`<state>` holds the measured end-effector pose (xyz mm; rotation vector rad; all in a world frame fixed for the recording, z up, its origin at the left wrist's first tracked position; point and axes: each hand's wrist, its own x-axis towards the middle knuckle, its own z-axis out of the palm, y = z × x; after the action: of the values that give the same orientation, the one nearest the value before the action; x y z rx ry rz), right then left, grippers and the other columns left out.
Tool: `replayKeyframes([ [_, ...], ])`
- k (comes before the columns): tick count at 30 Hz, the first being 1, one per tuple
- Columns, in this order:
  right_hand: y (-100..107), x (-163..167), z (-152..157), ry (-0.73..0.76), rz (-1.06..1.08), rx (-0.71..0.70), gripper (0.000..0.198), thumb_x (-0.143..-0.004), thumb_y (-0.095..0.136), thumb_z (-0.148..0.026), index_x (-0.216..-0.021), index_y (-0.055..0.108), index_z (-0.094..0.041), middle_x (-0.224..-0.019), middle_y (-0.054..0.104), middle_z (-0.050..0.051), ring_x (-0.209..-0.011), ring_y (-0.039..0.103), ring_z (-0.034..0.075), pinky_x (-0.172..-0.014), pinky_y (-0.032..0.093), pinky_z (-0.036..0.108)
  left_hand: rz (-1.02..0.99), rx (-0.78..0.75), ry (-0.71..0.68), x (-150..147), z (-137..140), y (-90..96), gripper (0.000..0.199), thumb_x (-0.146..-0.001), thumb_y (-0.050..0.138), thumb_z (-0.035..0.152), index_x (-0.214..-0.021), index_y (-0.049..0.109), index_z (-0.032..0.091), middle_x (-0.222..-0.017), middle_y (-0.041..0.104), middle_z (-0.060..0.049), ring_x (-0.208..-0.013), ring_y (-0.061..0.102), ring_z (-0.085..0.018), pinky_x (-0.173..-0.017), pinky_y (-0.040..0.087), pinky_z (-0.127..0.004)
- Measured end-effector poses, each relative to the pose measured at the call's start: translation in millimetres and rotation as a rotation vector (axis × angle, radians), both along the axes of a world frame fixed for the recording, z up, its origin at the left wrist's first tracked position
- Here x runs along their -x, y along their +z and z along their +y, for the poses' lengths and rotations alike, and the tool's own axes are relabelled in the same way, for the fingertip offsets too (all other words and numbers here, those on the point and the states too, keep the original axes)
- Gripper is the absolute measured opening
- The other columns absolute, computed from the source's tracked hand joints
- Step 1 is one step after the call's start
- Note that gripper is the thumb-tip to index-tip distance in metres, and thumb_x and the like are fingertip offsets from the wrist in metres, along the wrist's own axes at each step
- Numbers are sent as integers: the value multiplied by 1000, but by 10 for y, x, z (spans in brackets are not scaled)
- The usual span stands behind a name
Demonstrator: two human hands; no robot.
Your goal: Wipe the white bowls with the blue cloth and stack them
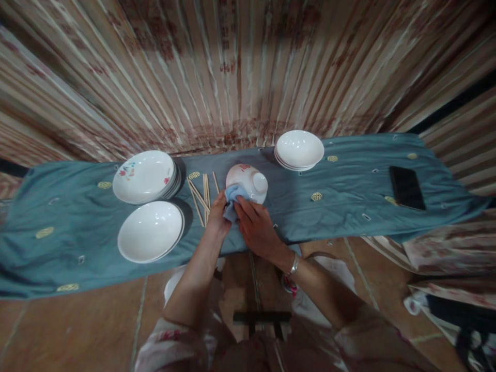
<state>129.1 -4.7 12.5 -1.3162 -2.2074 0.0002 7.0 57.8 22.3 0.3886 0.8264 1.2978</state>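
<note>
A white bowl with red marks (248, 181) lies tilted, its foot turned to the right, on a blue-green cloth (333, 206) that covers the table. My left hand (217, 213) holds the bowl's near rim. My right hand (256, 227) presses a light blue rag (234, 198) against the bowl's near side. Several wooden chopsticks (201, 199) lie just left of my left hand.
A stack of flowered plates (144, 176) and a white dish (150, 231) sit at the left. A stack of white bowls (299, 150) stands at the back right. A black phone (406, 187) lies far right. A striped curtain hangs behind the table.
</note>
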Motion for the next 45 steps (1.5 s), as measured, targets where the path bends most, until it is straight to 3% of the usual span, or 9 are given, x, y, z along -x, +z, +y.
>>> replayKeyframes([
  [6,44,-38,58,-22,-43,-106,39,-101,45,-16,-137,60,-9,-146,60,16,-122,55,26,-104,43,42,-21,10,-36,6,15,-11,13,-76,80,20,-81,69,16,-65,68,3,-53,60,-7,-56,48,-16],
  [13,145,-103,167,-60,-15,-42,40,-102,45,-21,-138,59,-14,-149,57,14,-125,52,26,-106,38,44,1,40,-13,-70,24,66,4,-85,68,15,-86,72,15,-69,69,1,-56,60,-9,-58,48,-19],
  [17,169,-130,249,-88,12,-90,41,-102,43,-23,-139,59,-13,-150,57,15,-126,51,27,-106,37,44,3,51,27,-89,29,70,9,-83,66,9,-76,69,16,-67,68,2,-55,59,-8,-58,47,-18],
  [21,196,-158,334,-118,37,-91,43,-102,41,-24,-140,57,-13,-150,56,16,-129,50,28,-106,37,45,31,12,-3,-84,18,33,11,-80,66,6,-80,71,16,-71,71,2,-58,60,-8,-62,48,-18],
  [27,252,-244,496,-169,104,-35,44,-103,38,-29,-142,55,-17,-152,53,14,-129,50,28,-108,35,46,27,-146,-40,-87,18,-27,11,-76,78,17,-85,71,17,-82,74,0,-72,65,-11,-70,50,-21],
  [34,261,-396,685,-212,279,13,43,-104,36,-34,-135,61,-17,-144,61,14,-126,55,28,-109,38,47,106,-128,-78,-44,35,-100,22,-76,83,33,-85,70,17,-74,69,1,-65,62,-11,-64,50,-24],
  [39,226,-491,775,-236,355,53,40,-105,36,-33,-132,62,-17,-139,64,16,-127,57,28,-111,42,48,108,-124,-54,-54,32,-98,32,-66,89,37,-82,69,17,-71,68,2,-64,61,-11,-61,48,-23],
  [45,106,-608,864,-268,374,64,41,-106,31,-28,-122,66,-15,-122,71,19,-112,66,28,-100,51,46,84,-95,-50,-56,22,-70,28,-69,88,35,-80,69,16,-70,68,3,-62,60,-10,-62,49,-21],
])
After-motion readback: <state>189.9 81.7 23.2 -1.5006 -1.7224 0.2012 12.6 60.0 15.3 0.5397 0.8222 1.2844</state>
